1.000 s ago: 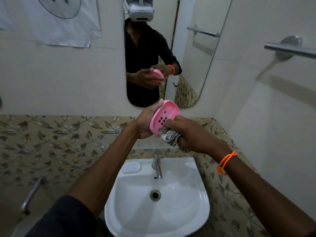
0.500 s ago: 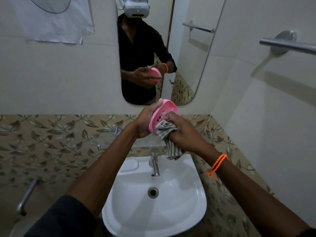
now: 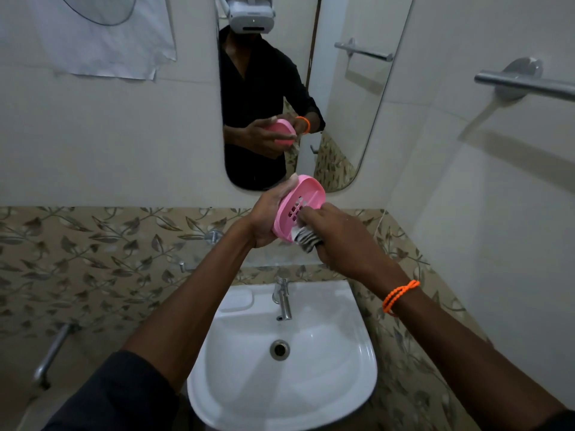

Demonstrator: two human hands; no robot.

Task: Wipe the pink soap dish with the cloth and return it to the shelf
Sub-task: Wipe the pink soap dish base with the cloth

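The pink soap dish (image 3: 303,196) is held up tilted above the sink, its slotted inside turned toward me. My left hand (image 3: 268,214) grips it from behind, thumb at the upper rim. My right hand (image 3: 334,236) holds a bunched grey-and-white striped cloth (image 3: 306,239) and presses it against the lower inside of the dish. Most of the cloth is hidden under my fingers. A glass shelf (image 3: 217,253) runs along the patterned tiles below the dish.
A white sink (image 3: 348,346) with a chrome tap (image 3: 283,298) lies below my hands. A mirror (image 3: 342,98) on the wall reflects me holding the dish. A towel bar (image 3: 525,84) juts from the right wall. A metal pipe (image 3: 51,353) sits low left.
The cloth hung loose below the dish half a second ago; now it is bunched in my right hand against the lower inside. The dish stays in my left hand.
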